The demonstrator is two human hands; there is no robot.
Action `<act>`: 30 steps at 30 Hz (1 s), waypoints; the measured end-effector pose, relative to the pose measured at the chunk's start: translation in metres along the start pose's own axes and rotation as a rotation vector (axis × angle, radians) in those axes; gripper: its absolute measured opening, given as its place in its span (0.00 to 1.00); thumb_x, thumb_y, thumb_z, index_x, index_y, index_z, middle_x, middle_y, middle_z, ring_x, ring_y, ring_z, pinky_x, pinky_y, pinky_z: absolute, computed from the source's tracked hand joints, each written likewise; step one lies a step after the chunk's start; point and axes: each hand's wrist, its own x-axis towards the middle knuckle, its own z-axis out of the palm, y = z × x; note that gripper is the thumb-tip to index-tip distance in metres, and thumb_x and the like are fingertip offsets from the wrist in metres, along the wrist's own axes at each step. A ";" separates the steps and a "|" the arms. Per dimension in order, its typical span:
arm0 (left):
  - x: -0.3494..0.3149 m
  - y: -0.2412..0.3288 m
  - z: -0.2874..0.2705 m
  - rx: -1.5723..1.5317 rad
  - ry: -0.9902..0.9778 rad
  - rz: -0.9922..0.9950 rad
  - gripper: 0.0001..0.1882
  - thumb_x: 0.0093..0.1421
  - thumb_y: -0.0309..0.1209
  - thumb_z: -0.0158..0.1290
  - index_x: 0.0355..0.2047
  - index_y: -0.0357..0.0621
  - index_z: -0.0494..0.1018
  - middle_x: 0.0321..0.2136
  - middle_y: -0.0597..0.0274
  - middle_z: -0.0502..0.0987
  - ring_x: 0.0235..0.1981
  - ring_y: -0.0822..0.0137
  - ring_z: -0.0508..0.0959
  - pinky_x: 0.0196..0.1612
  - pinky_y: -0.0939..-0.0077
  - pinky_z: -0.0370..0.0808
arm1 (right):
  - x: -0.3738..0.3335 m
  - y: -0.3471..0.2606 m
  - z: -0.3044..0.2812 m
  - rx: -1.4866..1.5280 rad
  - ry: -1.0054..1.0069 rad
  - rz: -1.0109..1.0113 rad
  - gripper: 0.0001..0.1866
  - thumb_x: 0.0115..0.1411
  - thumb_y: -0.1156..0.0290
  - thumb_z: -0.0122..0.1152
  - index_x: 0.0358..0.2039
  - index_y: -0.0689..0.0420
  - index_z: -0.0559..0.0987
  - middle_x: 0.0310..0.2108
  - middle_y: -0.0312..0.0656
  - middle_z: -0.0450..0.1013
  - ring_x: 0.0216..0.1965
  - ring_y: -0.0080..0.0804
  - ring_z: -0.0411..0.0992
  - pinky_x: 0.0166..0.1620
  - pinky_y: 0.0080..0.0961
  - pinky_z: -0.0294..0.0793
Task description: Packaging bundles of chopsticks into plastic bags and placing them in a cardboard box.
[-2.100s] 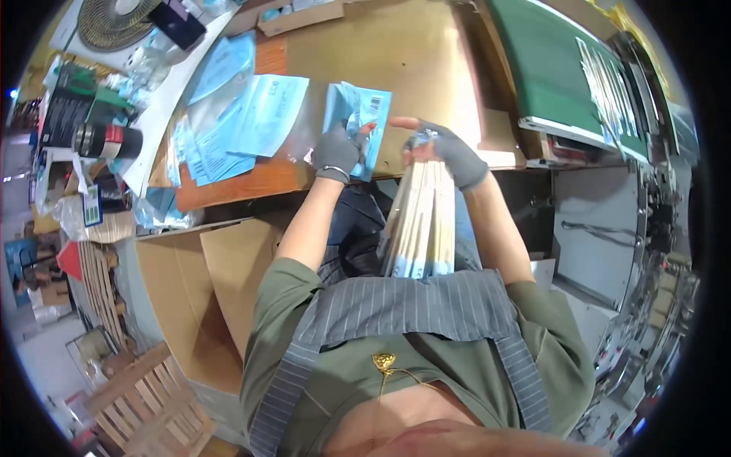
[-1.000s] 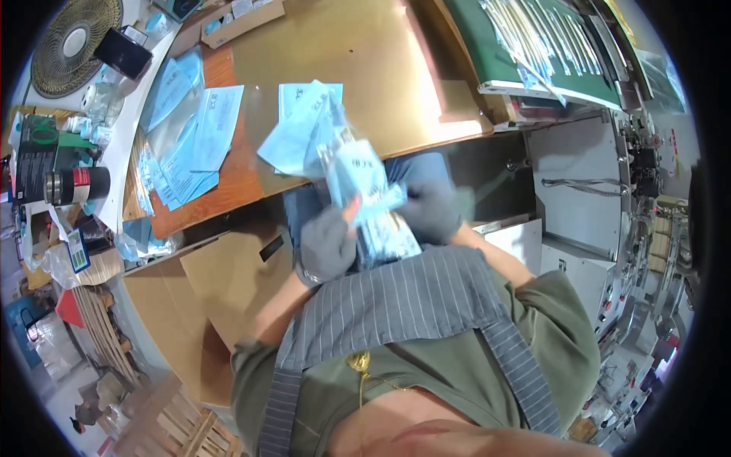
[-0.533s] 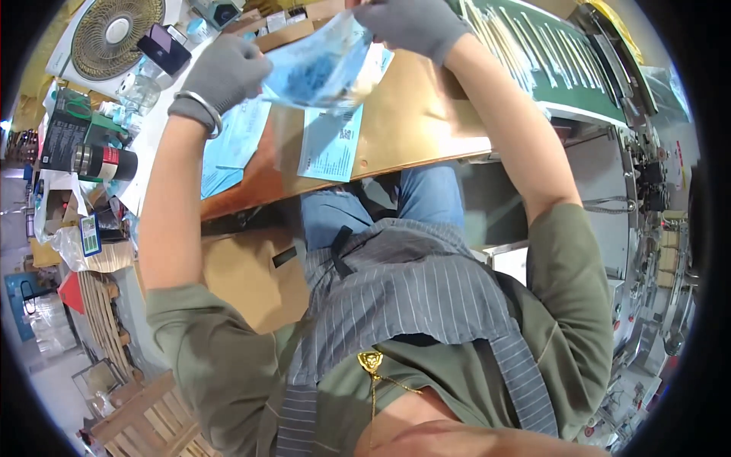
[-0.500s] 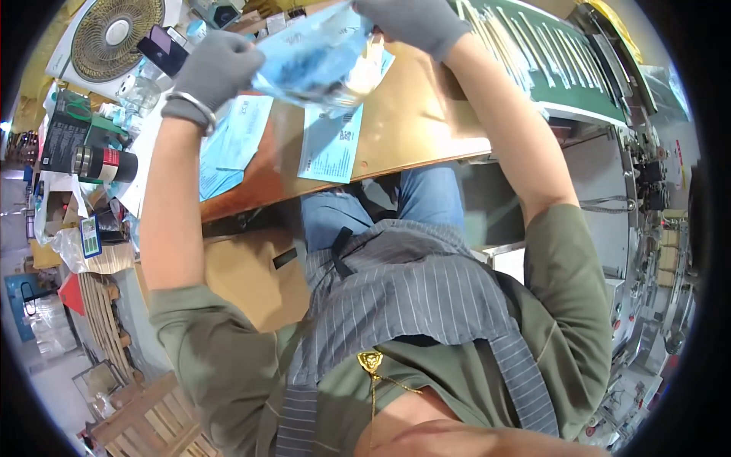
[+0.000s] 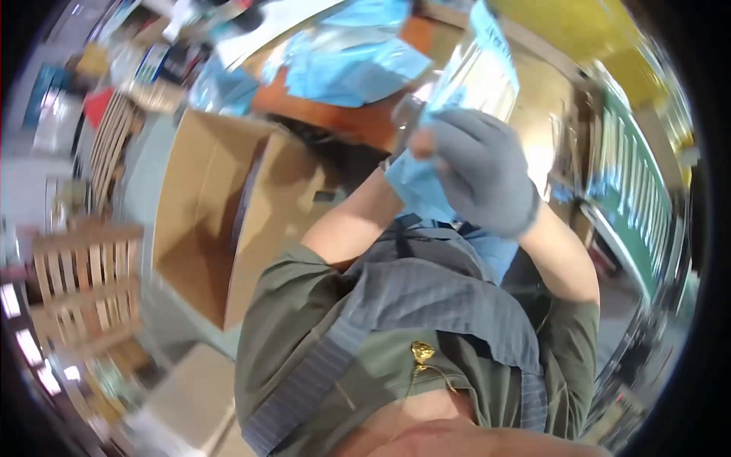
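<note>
My right hand [image 5: 483, 175], in a grey glove with bare fingertips, is closed on a blue and clear plastic bag [image 5: 487, 80]. Something pale shows through the bag above the hand, and its blue lower part hangs beneath the fingers. Most of my left hand [image 5: 407, 114] is behind the bag and my right hand. Only a blurred bit of it shows, so its fingers cannot be read. Beyond my hands, several flat blue plastic bags [image 5: 354, 68] lie in a pile on the brown table.
A large open cardboard box [image 5: 194, 213] stands to the left below the table. Further left is a wooden pallet [image 5: 87, 282]. A green rack with pale strips [image 5: 628, 183] is at the right. A crumpled blue bag [image 5: 221, 87] hangs by the table's left end.
The view has swung left, bringing the cardboard box into sight. Both hands have come in from the far side of the table toward my body, and the bag has turned upright.
</note>
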 end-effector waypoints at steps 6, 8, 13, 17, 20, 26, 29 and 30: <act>-0.148 0.152 -0.071 -0.526 -0.002 0.121 0.30 0.53 0.42 0.56 0.53 0.36 0.67 0.42 0.53 0.76 0.39 0.61 0.78 0.46 0.67 0.75 | 0.020 -0.008 -0.005 0.094 -0.082 -0.190 0.17 0.55 0.74 0.54 0.46 0.63 0.73 0.44 0.51 0.73 0.41 0.46 0.75 0.48 0.34 0.70; -0.208 0.174 -0.121 -0.476 0.138 0.157 0.29 0.53 0.40 0.55 0.53 0.37 0.67 0.41 0.53 0.77 0.39 0.60 0.78 0.46 0.66 0.76 | 0.012 0.002 -0.005 0.152 -0.171 0.098 0.21 0.58 0.72 0.52 0.52 0.66 0.68 0.47 0.49 0.73 0.43 0.39 0.74 0.49 0.31 0.69; -0.311 0.148 -0.252 -0.160 0.855 0.062 0.23 0.54 0.35 0.55 0.48 0.39 0.70 0.38 0.54 0.78 0.37 0.62 0.78 0.38 0.70 0.77 | -0.022 0.022 0.009 0.350 -0.065 0.467 0.23 0.59 0.76 0.50 0.56 0.67 0.65 0.48 0.48 0.72 0.44 0.32 0.72 0.51 0.28 0.67; -0.300 0.095 -0.316 -0.170 0.912 -0.055 0.19 0.55 0.39 0.57 0.42 0.40 0.73 0.34 0.59 0.77 0.29 0.65 0.77 0.31 0.72 0.76 | -0.030 0.023 0.023 0.304 -0.018 0.581 0.23 0.60 0.74 0.50 0.56 0.65 0.65 0.49 0.47 0.72 0.44 0.31 0.72 0.51 0.27 0.67; -0.277 0.045 -0.389 0.036 1.024 -0.241 0.15 0.55 0.43 0.57 0.32 0.44 0.73 0.28 0.62 0.77 0.25 0.68 0.76 0.27 0.70 0.73 | -0.026 0.014 0.033 0.282 0.002 0.583 0.24 0.60 0.73 0.52 0.56 0.66 0.66 0.48 0.46 0.72 0.44 0.30 0.71 0.51 0.27 0.67; -0.291 0.092 -0.475 0.551 0.971 -0.211 0.10 0.56 0.36 0.59 0.32 0.44 0.73 0.29 0.62 0.78 0.28 0.67 0.77 0.26 0.73 0.72 | -0.047 0.009 0.028 0.309 -0.086 0.657 0.22 0.58 0.71 0.54 0.52 0.66 0.69 0.44 0.44 0.74 0.42 0.30 0.73 0.49 0.27 0.69; -0.182 0.136 -0.351 0.488 1.001 0.199 0.20 0.60 0.34 0.51 0.50 0.36 0.69 0.40 0.55 0.77 0.38 0.64 0.79 0.40 0.74 0.76 | -0.080 0.031 0.041 0.557 -0.061 1.028 0.19 0.59 0.73 0.54 0.51 0.63 0.71 0.41 0.43 0.74 0.41 0.29 0.73 0.47 0.25 0.71; -0.176 0.154 -0.314 0.668 1.016 0.276 0.20 0.61 0.34 0.51 0.51 0.36 0.68 0.40 0.55 0.77 0.40 0.66 0.78 0.39 0.75 0.76 | -0.086 0.042 0.054 0.509 -0.121 0.949 0.19 0.58 0.72 0.55 0.50 0.62 0.72 0.38 0.44 0.74 0.39 0.31 0.73 0.44 0.27 0.71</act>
